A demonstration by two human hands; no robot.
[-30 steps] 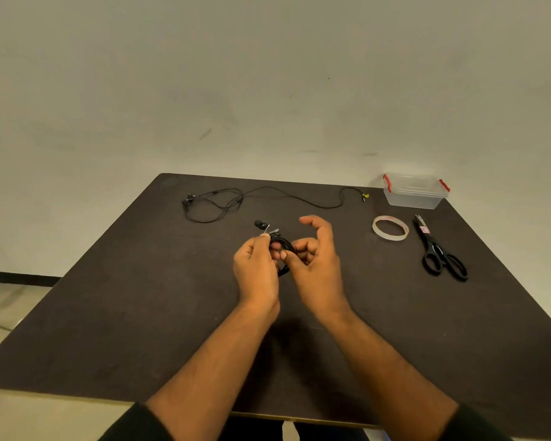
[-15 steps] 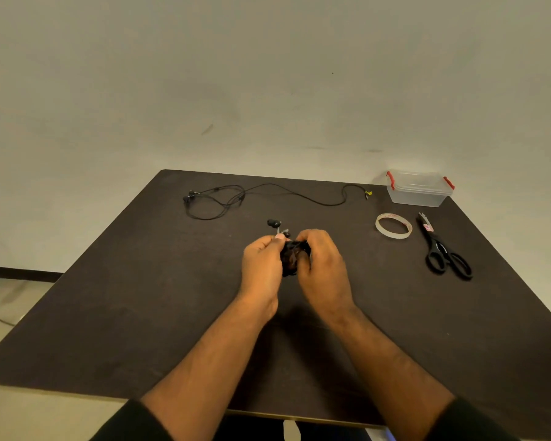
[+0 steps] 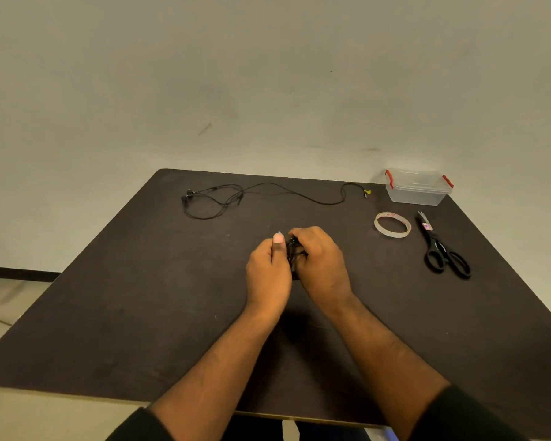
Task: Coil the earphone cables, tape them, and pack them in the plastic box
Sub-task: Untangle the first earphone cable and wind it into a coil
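Over the middle of the dark table [image 3: 140, 313], my left hand [image 3: 269, 273] and my right hand [image 3: 322, 265] are pressed together around a small black coil of earphone cable [image 3: 294, 253]. Both hands grip it, and most of the coil is hidden between the fingers. A second black earphone cable [image 3: 268, 194] lies loose and uncoiled along the far edge of the table. The clear plastic box [image 3: 417, 187] with red clips stands lidded at the far right corner. A roll of tape [image 3: 393, 225] lies flat in front of the box.
Black scissors [image 3: 442, 249] lie to the right of the tape roll, blades pointing away from me. A pale wall rises just behind the table. Floor shows off the left edge.
My hands have closed in on the coil. The earbud that stuck out above my left thumb is now tucked in, and the right fingers have folded over the bundle.
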